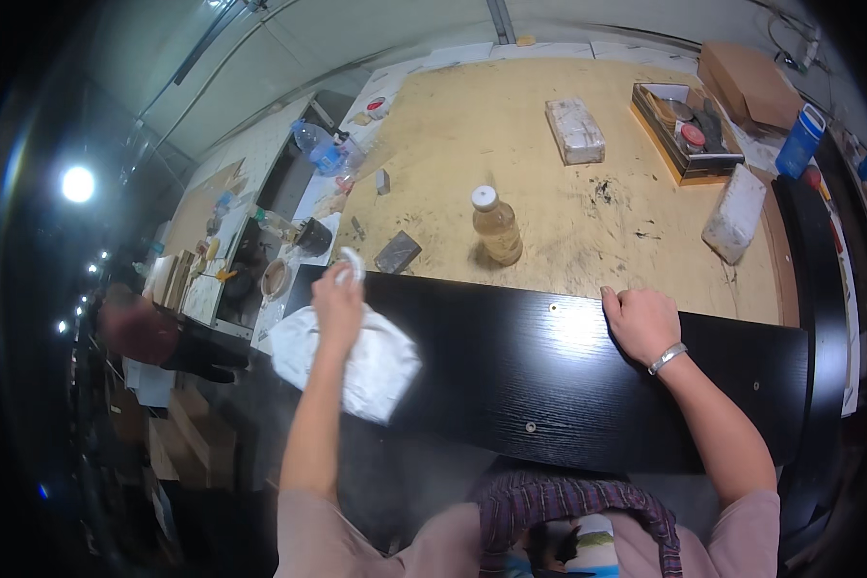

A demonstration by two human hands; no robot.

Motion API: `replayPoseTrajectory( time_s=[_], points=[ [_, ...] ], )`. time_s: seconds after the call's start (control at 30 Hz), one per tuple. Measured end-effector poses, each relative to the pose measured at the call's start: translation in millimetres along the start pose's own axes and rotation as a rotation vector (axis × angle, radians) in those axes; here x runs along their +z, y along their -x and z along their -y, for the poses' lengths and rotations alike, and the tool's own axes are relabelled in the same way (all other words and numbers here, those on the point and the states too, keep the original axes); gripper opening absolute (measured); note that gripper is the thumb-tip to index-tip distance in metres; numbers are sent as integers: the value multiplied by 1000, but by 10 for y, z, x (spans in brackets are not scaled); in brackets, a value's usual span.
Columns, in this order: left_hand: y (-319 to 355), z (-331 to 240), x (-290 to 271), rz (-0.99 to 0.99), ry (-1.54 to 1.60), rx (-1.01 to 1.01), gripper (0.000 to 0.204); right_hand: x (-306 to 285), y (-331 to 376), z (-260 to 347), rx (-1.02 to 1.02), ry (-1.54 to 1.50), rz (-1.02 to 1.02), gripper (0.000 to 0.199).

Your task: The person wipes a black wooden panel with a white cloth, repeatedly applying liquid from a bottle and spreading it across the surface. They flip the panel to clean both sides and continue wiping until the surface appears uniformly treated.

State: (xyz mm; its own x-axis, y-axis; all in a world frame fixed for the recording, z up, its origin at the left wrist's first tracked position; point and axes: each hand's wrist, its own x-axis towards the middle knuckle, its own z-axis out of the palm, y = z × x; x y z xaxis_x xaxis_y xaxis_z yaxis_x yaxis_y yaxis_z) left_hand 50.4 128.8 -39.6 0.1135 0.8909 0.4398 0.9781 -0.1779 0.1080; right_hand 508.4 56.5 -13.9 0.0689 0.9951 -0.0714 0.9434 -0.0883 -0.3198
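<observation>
A long black wood-grain board point(482, 361) lies along the near edge of the work table. My left hand point(338, 306) is closed on a white cloth point(371, 371) at the board's left end; part of the cloth sticks up above the fingers and the rest spreads below over the board and its edge. Toward the right, my right hand point(643, 326) rests on the board's far edge, its thumb apart from the other fingers and no object seen in it. Small round metal fittings point(531, 427) are set in the board. Beyond it stands a white-capped bottle point(497, 227) of yellowish liquid.
A dark grey block point(398, 252) lies just past the board. Farther back are a wrapped white block point(575, 131), an open box point(689, 130) of tools and a second white block point(735, 214). Plastic bottles point(318, 147) stand left. Another person point(140, 323) is at far left.
</observation>
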Motion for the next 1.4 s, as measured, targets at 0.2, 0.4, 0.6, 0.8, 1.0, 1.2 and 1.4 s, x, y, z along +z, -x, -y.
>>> replayPoseTrajectory(
  time_s=[0.2,0.4,0.6,0.8,1.0,1.2,1.4],
  points=[
    [59,-1023,-5,174,343,206,42,14,-11,-47,7,17,-19,60],
    [-61,-152,71,-38,129,-27,32,29,-24,12,-28,6,-35,60],
    [479,-1486,-256,316,574,470,42,65,-9,-38,11,35,-23,60],
    [544,-755,-327,60,277,112,39,40,-25,-1,-3,20,-24,61],
    [837,-1590,-466,135,578,437,49,62,-25,-40,-25,44,-53,62],
    [899,-1663,-495,21,444,416,41,79,-32,-7,-36,36,-44,62],
    [553,-1271,-524,242,545,-3,33,38,-18,-20,-33,14,-37,62]
  ],
)
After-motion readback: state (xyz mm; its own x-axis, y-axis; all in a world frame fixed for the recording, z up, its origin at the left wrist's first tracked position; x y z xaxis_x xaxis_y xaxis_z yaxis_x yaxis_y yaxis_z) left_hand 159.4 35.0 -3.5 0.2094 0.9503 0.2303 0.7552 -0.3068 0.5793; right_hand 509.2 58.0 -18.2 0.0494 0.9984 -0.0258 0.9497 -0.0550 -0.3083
